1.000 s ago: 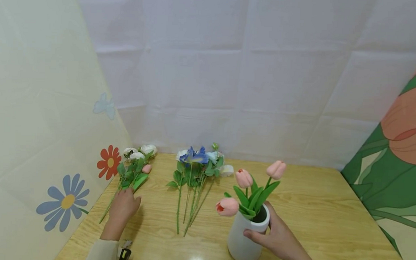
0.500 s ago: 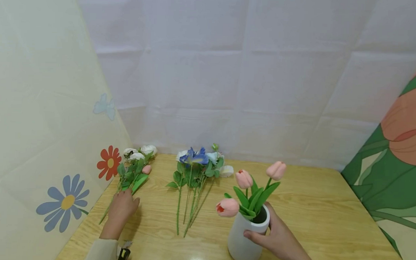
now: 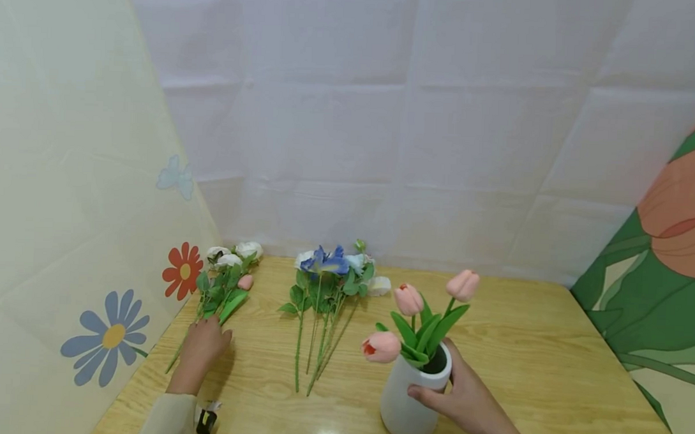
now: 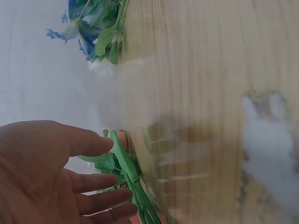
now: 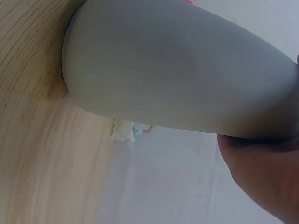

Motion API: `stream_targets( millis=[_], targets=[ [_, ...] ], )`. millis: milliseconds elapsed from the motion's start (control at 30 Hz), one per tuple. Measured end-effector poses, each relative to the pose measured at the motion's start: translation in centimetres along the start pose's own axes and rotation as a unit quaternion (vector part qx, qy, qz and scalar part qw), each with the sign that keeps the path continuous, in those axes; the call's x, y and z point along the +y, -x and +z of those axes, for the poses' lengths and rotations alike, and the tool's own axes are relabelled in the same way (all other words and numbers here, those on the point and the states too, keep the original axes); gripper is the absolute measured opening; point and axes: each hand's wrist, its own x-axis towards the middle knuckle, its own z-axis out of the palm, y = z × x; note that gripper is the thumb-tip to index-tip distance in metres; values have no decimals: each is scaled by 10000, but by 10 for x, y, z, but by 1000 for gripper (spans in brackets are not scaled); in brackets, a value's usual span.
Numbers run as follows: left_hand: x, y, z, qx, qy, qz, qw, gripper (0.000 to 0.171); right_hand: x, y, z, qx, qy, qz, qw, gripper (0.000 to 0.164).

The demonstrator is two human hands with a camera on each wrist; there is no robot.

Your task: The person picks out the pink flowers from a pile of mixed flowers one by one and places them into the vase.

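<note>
At the left, my left hand (image 3: 203, 349) is over the stems of a bunch of flowers, with white blooms (image 3: 229, 260) and one pink tulip bud (image 3: 245, 282). In the left wrist view its fingers (image 4: 103, 201) are loosely extended beside the green stems (image 4: 135, 186), the thumb apart from them. My right hand (image 3: 462, 396) grips a white vase (image 3: 408, 407) near its rim, thumb in front. Three pink tulips (image 3: 409, 299) with green leaves stand in the vase, one leaning left. The right wrist view shows the vase's smooth side (image 5: 177, 65) and its base on the table.
Several loose stems with a blue flower (image 3: 325, 261) and pale blooms (image 3: 377, 285) lie mid-table near the back. A white cloth wall (image 3: 385, 129) stands behind the wooden table (image 3: 521, 338). Printed flower sheets flank it, left (image 3: 66, 201) and right (image 3: 667, 285).
My left hand has drawn back very slightly toward me over the stems. The right hand and vase stay nearly still.
</note>
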Motion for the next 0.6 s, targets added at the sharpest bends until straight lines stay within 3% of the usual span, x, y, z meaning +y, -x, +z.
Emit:
stream_targets(
  millis=[400,600],
  targets=[
    [-4,-5,1,-201,106,-382,9990,49,-1,0,1,8,-56,22,10000,86],
    [-7,-8,4,-197,-12,-319,9993,42,-1,0,0,19,-5,-14,10000,85]
  ],
)
